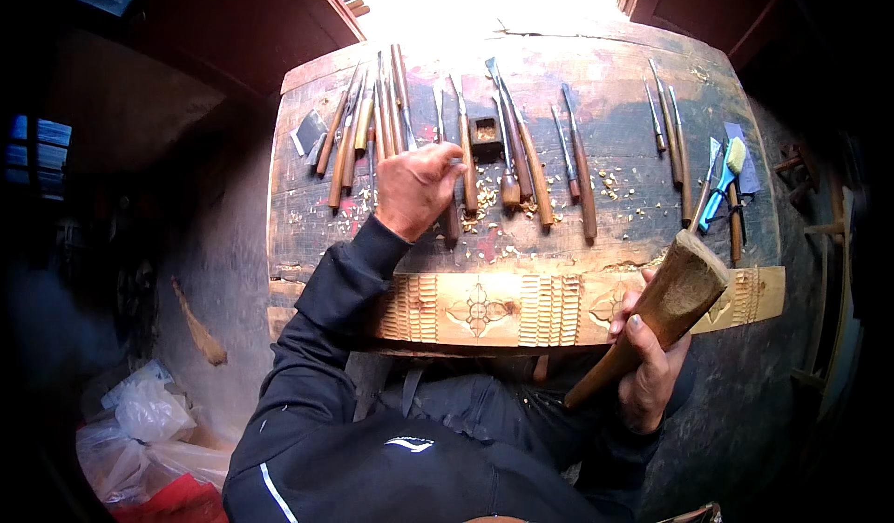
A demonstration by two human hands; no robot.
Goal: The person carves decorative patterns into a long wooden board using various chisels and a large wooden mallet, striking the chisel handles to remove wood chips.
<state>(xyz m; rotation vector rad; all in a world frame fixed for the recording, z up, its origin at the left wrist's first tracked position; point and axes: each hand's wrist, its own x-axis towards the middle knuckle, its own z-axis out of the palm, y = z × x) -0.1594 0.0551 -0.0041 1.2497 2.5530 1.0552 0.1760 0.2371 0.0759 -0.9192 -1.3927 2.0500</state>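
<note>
Mallet (677,290) in our R hand (652,376), handle angled down-L, R of carved board's (549,311) ctr; board runs L-R, desk's (643,234) near edge. L hand (417,186) nearest chisels (468,183), fingers bunched; can't tell if gripping.

The person wore a black long-sleeved top (363,472) with a small curved white mark (410,445) on the chest and a thin white stripe (277,492) near the left shoulder. A snug cuff (380,246) finished the left sleeve (312,323). The left hand (416,188) and right hand (654,374) were bare. The trousers (475,407), deep in shadow, seemed dark grey or black
</note>
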